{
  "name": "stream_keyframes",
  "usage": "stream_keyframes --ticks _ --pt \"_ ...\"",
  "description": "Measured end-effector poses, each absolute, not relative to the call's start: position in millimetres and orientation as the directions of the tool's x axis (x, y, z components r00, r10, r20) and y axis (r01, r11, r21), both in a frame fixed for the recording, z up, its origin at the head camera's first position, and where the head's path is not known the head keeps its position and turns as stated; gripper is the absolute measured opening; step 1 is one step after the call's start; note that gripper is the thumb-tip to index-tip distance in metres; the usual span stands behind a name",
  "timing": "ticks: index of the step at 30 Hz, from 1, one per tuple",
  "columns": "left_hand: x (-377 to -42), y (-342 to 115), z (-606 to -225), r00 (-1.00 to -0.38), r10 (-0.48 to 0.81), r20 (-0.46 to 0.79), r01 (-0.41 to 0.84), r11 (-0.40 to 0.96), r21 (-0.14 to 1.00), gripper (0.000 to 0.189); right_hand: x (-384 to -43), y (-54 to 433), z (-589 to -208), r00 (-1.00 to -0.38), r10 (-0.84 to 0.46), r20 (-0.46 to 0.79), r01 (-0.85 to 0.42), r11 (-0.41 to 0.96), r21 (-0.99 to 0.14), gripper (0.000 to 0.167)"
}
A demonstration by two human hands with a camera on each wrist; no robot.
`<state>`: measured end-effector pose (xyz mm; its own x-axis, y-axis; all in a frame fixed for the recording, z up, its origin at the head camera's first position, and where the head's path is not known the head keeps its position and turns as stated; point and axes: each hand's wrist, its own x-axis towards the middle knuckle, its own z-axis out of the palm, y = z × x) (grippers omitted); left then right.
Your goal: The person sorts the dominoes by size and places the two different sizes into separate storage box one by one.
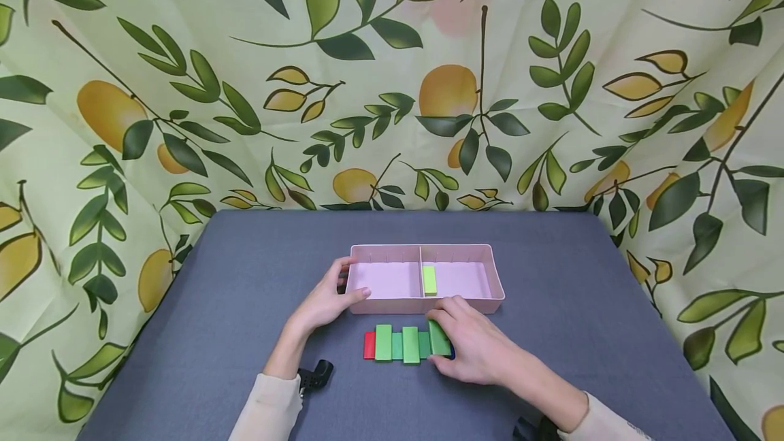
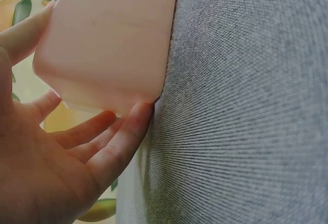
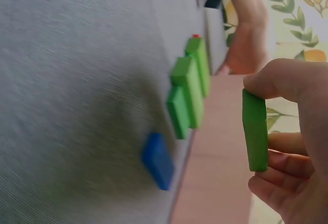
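Note:
My left hand (image 1: 327,298) holds the left end of a pink two-compartment box (image 1: 392,306), thumb at the front rim and fingertips at the end wall. Between thumb and fingers my right hand (image 1: 474,346) pinches a green block (image 3: 255,131), raised off the table in the right wrist view. Under and beside it runs a row of blocks: a red block (image 1: 369,346), taller light green blocks (image 1: 383,343) and lower darker green blocks (image 1: 397,346). A blue block (image 3: 159,162) lies at the row's right end, mostly hidden by the right hand in the head view.
Inside the box's right compartment, a yellow-green block (image 1: 429,280) is beside the divider (image 1: 420,267). Blue-grey cloth covers the table (image 1: 275,243). A leaf-patterned curtain (image 1: 392,87) hangs behind and along both sides.

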<state>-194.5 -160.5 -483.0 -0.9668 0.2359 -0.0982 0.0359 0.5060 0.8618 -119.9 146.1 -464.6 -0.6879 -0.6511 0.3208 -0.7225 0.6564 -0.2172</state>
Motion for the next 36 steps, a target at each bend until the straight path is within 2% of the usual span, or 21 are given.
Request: stream_keyframes --ticks 11,16,29,36 --pt "-196 -160 -483 -0.966 0.234 -0.107 0.026 0.503 0.864 0.076 -133 153 -432 -0.713 -0.609 0.348 -0.695 0.679 -0.236 0.059" --pt "-195 -161 -482 -0.967 0.233 -0.106 0.028 0.507 0.861 0.076 -143 157 -422 -0.722 -0.584 0.372 -0.677 0.706 -0.206 0.058" --pt "-194 -160 -481 -0.967 0.234 -0.102 0.034 0.514 0.857 0.076 -171 162 -411 -0.750 -0.530 0.395 -0.644 0.722 -0.252 0.059" --pt "-195 -160 -483 -0.967 0.230 -0.109 0.023 0.503 0.864 0.075 -187 163 -416 -0.788 -0.496 0.364 -0.599 0.755 -0.269 0.061"
